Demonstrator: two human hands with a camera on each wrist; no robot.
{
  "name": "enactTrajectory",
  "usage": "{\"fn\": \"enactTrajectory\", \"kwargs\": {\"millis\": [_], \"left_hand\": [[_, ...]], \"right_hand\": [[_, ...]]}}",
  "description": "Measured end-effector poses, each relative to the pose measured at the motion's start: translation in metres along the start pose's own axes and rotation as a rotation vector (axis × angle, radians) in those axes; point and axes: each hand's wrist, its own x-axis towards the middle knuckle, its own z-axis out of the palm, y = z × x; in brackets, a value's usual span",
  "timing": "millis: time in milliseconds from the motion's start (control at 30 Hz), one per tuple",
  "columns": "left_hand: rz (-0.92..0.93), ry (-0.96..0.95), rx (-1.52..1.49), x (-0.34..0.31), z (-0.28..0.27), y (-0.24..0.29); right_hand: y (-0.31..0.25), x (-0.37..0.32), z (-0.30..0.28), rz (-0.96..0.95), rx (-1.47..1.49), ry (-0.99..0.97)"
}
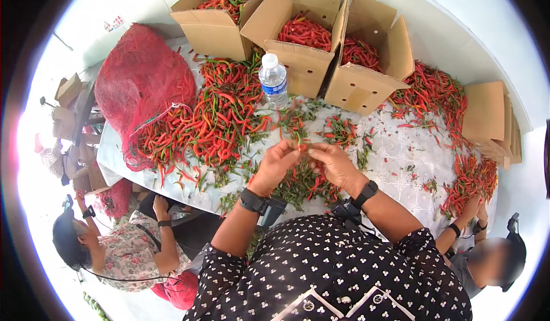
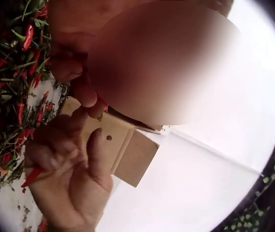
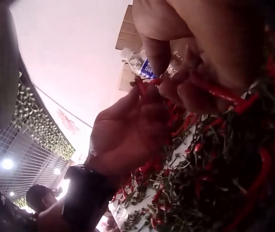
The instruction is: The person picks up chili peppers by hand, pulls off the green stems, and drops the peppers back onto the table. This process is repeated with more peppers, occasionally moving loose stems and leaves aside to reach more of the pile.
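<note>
Both hands meet over the table in the head view, fingertips almost together. My left hand (image 1: 274, 166) pinches a red chili pepper (image 3: 143, 88) between thumb and fingers. Opposite it, my right hand (image 1: 339, 167) has its thumb and index finger at the same spot. Under its curled fingers, the right hand grips another red chili (image 3: 217, 91), whose tip juts out in the left wrist view. Beneath the hands lies a heap of green stems and chilies (image 1: 306, 183). Part of the left wrist view is blurred over.
Three cardboard boxes of red chilies stand behind, the middle one (image 1: 301, 69) beside a water bottle (image 1: 274, 85). A red mesh bag (image 1: 143, 71) spills a chili pile (image 1: 215, 120) at left. More chilies (image 1: 429, 92) lie right. People sit at both sides, one in a floral shirt (image 1: 140, 249).
</note>
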Motion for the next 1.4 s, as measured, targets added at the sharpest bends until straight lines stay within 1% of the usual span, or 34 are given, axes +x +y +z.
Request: {"fn": "enactTrajectory", "kwargs": {"millis": [33,100,200,267,333,367,433,467,500,533,567,633,667,733,867,933,967,1033,1067,1133,1167,1233,1267,1333,1367,1400], "left_hand": [[0.006,-0.004,0.005,-0.001,0.002,0.000],[0.077,-0.047,0.058,-0.001,0.005,-0.002],[0.061,-0.051,0.068,-0.003,0.006,-0.003],[0.056,-0.054,0.088,-0.004,0.005,-0.002],[0.020,-0.151,0.141,-0.006,-0.001,-0.004],[0.018,-0.149,0.140,-0.007,-0.004,-0.005],[0.020,-0.130,0.004,-0.007,-0.008,-0.006],[0.019,-0.127,0.004,-0.007,-0.009,-0.006],[0.010,-0.066,-0.125,-0.007,-0.010,-0.004],[0.001,-0.005,-0.254,-0.008,-0.010,-0.002],[0.000,-0.002,-0.255,-0.008,-0.007,0.000],[0.076,0.003,-0.126,-0.007,0.003,0.004],[0.076,0.005,-0.126,-0.006,0.006,0.002],[0.115,0.046,0.129,-0.003,0.012,0.001],[0.045,0.048,0.177,-0.005,0.014,0.008],[0.018,0.072,0.326,-0.005,0.012,0.005],[0.015,0.070,0.327,-0.004,0.011,0.002],[-0.070,0.075,0.164,-0.003,0.008,-0.001],[-0.066,0.079,0.168,-0.002,0.009,-0.002],[-0.032,0.111,-0.166,0.000,0.014,-0.004],[-0.032,0.114,-0.165,0.001,0.013,-0.007],[0.015,-0.063,-0.354,0.005,0.013,-0.011],[0.014,-0.063,-0.354,0.005,0.015,-0.014],[-0.037,-0.136,-0.488,0.003,0.023,-0.012],[-0.036,-0.135,-0.487,0.004,0.025,-0.015],[-0.053,-0.132,-0.519,0.006,0.029,-0.016]], "right_hand": [[0.000,0.000,0.000,-0.008,0.000,-0.002],[0.000,0.000,0.001,-0.108,-0.133,0.039],[-0.001,-0.002,0.003,-0.153,-0.144,0.027],[-0.002,-0.004,0.003,-0.138,-0.125,0.019],[-0.002,-0.006,0.002,-0.120,-0.103,0.013],[-0.003,-0.006,0.001,-0.099,-0.121,0.010],[-0.006,-0.005,-0.001,-0.078,-0.139,0.004],[-0.008,-0.005,-0.003,-0.079,-0.078,-0.010],[-0.009,-0.005,-0.003,-0.079,-0.016,-0.024],[-0.011,-0.006,-0.003,-0.077,-0.015,-0.025],[-0.012,-0.007,-0.003,-0.074,-0.053,-0.027],[-0.011,-0.007,-0.002,-0.068,-0.091,-0.031],[-0.010,-0.007,-0.001,-0.073,-0.117,-0.017],[-0.008,-0.008,-0.001,-0.077,-0.143,-0.004],[-0.007,-0.010,0.001,-0.071,-0.180,-0.015],[-0.007,-0.012,0.001,-0.077,-0.201,-0.005],[-0.007,-0.012,0.001,-0.079,-0.186,-0.005],[-0.006,-0.010,-0.003,-0.085,-0.172,-0.011],[-0.004,-0.007,-0.010,-0.066,-0.095,-0.023],[-0.007,-0.007,-0.012,-0.033,0.047,-0.074],[-0.006,-0.006,-0.012,-0.032,0.048,-0.076],[-0.007,-0.008,-0.008,0.066,0.134,-0.136],[-0.007,-0.009,-0.005,0.066,0.134,-0.135],[-0.009,-0.011,0.004,-0.023,0.099,-0.171],[-0.008,-0.010,0.006,-0.023,0.099,-0.172],[-0.006,-0.010,0.007,-0.044,0.027,-0.144]]}}
